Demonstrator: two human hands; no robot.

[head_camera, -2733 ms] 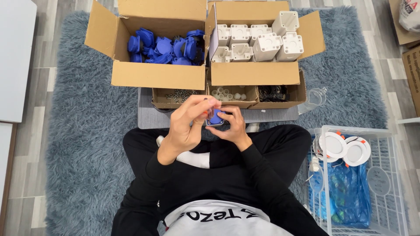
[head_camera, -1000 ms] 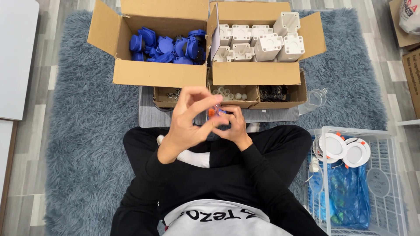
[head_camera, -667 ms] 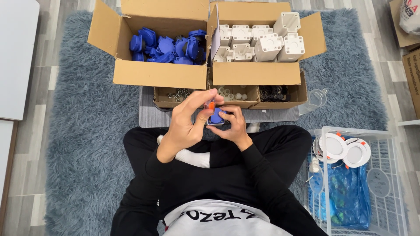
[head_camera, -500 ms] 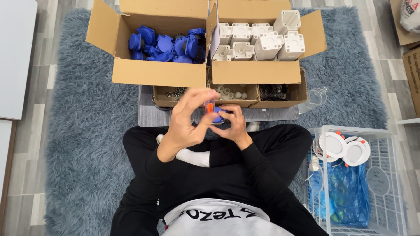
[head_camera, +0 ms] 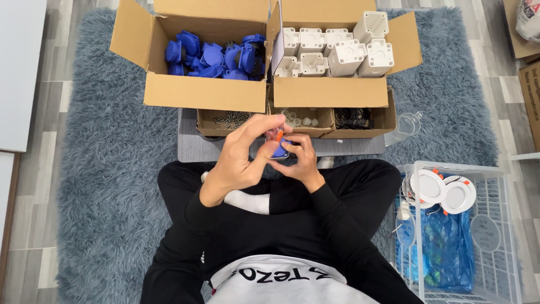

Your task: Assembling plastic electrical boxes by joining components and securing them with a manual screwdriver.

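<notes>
Blue plastic fills the small part [head_camera: 280, 151] that we see pinched between both hands, just above the lap of the person sitting cross-legged on a shaggy grey rug [head_camera: 101, 186]. We see the right hand [head_camera: 304, 160] curled closed around the part from the far side, fingers wrapped on it. The left hand [head_camera: 242, 155] closes its fingertips on a thin orange-tipped tool [head_camera: 278, 135] that touches the top of the part. Ahead stand a cardboard box of blue pieces [head_camera: 208, 93] and a cardboard box of white blocks [head_camera: 337, 93]. A white wire basket [head_camera: 506, 236] sits to the right.
</notes>
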